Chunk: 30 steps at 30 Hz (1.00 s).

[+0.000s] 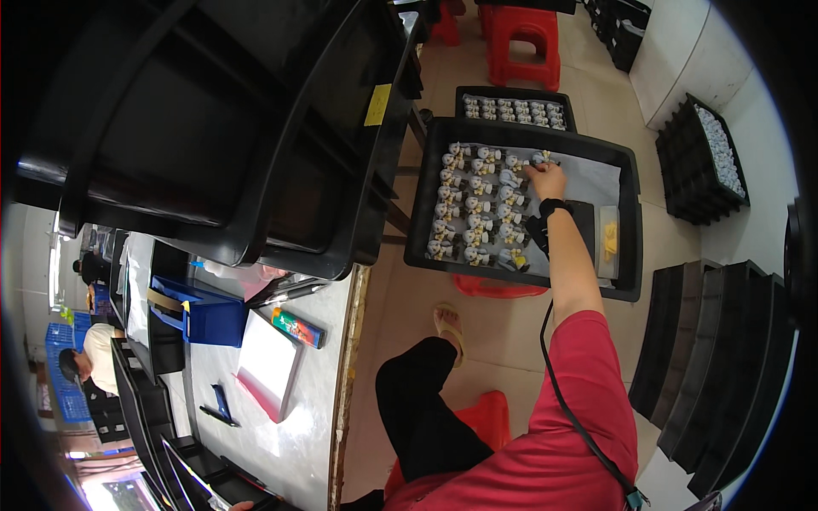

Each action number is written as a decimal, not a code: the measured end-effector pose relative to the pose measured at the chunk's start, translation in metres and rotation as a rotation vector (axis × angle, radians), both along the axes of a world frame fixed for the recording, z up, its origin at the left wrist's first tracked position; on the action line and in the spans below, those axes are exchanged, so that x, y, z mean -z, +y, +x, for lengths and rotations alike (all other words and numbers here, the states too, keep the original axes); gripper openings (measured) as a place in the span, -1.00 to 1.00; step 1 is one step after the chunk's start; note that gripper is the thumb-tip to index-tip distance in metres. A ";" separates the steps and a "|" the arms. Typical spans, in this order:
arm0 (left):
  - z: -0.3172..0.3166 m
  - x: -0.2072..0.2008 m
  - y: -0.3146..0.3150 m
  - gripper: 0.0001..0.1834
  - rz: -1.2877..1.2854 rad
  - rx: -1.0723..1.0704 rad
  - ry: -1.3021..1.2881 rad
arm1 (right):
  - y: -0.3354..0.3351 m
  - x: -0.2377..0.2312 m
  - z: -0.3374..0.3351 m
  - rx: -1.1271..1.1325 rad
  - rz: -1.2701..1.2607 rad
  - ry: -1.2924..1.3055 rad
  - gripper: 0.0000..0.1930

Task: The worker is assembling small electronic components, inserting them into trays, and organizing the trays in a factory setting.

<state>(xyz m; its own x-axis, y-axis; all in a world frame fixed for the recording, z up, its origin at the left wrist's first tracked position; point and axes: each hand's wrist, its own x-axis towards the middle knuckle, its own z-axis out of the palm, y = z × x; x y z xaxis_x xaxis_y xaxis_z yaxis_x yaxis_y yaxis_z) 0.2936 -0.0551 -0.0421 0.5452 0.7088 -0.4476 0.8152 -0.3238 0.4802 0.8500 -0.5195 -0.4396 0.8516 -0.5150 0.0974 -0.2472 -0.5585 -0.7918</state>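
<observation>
At the lower edge, only a small part of the left hand point(243, 506) seems to show; its grip I cannot tell. Further, the fingers of the right hand point(546, 179) are drawn together at a small figurine point(544, 157) in the black tray point(630, 247); whether this grip pinches it is unclear. Beyond is a second tray point(515, 91), then a red stool point(526, 32).

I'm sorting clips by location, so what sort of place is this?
Probably a small workshop or assembly room: rows of similar figurines lie in a black tray, with dark crates and a red stool nearby.
</observation>
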 end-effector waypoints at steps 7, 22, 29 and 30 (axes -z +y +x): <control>-0.002 0.003 -0.003 -0.75 0.038 0.104 -0.067 | -0.002 -0.018 -0.008 0.260 0.036 0.027 -0.68; -0.007 -0.001 -0.011 -0.73 0.030 0.123 -0.083 | -0.048 -0.022 -0.031 0.071 -0.118 0.034 -0.82; -0.031 -0.012 -0.032 -0.64 0.049 0.154 -0.218 | -0.079 -0.021 -0.046 -0.022 -0.153 0.199 -0.80; -0.033 -0.015 -0.040 -0.59 -0.004 0.176 -0.292 | -0.073 -0.021 -0.043 -0.035 -0.147 0.191 -0.80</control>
